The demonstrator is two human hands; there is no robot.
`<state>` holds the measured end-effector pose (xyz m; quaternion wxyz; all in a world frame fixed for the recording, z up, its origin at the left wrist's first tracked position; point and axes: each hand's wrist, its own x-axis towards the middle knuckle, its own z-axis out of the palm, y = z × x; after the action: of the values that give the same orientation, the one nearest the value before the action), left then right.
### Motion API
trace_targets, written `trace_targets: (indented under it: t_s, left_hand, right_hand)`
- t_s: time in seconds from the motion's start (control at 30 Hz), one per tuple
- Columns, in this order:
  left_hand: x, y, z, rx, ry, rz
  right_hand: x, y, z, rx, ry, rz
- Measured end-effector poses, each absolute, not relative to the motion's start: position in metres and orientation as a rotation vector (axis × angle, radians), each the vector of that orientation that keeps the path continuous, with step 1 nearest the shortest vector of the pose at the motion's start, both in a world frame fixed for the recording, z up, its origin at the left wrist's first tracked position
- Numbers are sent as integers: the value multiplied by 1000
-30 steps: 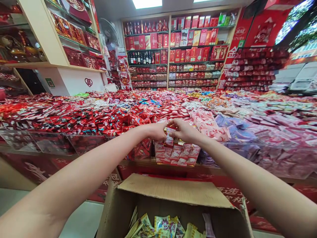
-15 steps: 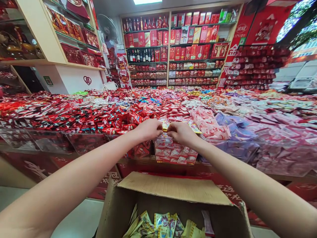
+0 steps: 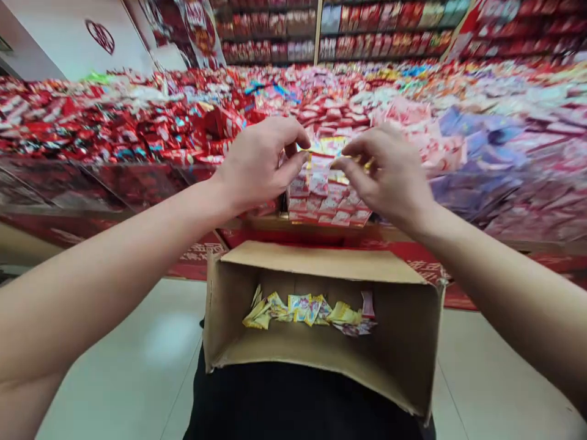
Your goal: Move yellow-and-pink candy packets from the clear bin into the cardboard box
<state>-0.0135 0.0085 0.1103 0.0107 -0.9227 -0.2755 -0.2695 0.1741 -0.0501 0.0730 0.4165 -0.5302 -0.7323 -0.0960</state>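
Note:
My left hand [image 3: 259, 160] and my right hand [image 3: 387, 171] hover close together over a clear bin of pink-and-white candy packets [image 3: 328, 198] at the counter's front. Between the fingertips of both hands lie yellow candy packets [image 3: 326, 146]; each hand pinches at them, though blur hides the exact grip. Below the hands an open cardboard box [image 3: 321, 269] rests against my body, with several yellow and pink packets [image 3: 307, 308] along its far wall.
A wide counter [image 3: 137, 201] is heaped with red candy packets [image 3: 105, 128] on the left and pink and purple packets [image 3: 504, 146] on the right. Shelves of red boxes [image 3: 367, 18] line the back wall. Pale floor tiles [image 3: 137, 354] lie below.
The view has tilted down, showing more of the box and floor. My hands have lifted slightly off the bin and spread a little apart, with yellow packets between them.

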Motion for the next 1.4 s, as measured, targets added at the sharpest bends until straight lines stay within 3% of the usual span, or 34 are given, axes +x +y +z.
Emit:
trace_targets:
  t_s: [0.07,0.13,0.3,0.4,0.5,0.7,0.77,0.87,1.0,1.2,1.3,1.4]
  left_hand:
    - [-38,-18,86,-3003,-726,-743]
    - [-65,-44,43,-3226,-637,-387]
    - [-104,-67,-101,-3477,-1119,441]
    - [-104,-60,-159,-3297,-1459,546]
    - [-100,-60,-188,-3182,-1629,512]
    - [-99,-69,-214,-3159,-1800,259]
    - [-100,-69,-220,-3172,-1843,167]
    - [-101,-68,-228,-3148,-1932,44]
    - [-99,-69,-232,-3088,-2011,-78]
    - [-97,-73,-207,-3141,-1865,-229]
    - [-92,-83,-182,-3280,-1688,-373]
    - [-78,-100,-154,-3623,-1808,-510]
  right_hand:
    - [172,-92,58,-1339,-1931,-113]
    - [169,-134,26,-1367,-2168,166]
    - [154,-170,-99,-1767,-2404,849]
    - [135,-147,-150,-2097,-2231,948]
    - [107,-126,-170,-2168,-2119,1018]
    - [79,-131,-173,-1602,-2225,1109]
    - [95,-136,-176,-1840,-2081,965]
    - [128,-143,-186,-2548,-1583,571]
    - [147,-154,-210,-2665,-1322,449]
    - [128,-150,-218,-2150,-1362,762]
    - [116,-149,-200,-1822,-1219,978]
    - [101,-157,-167,-1423,-1109,1273]
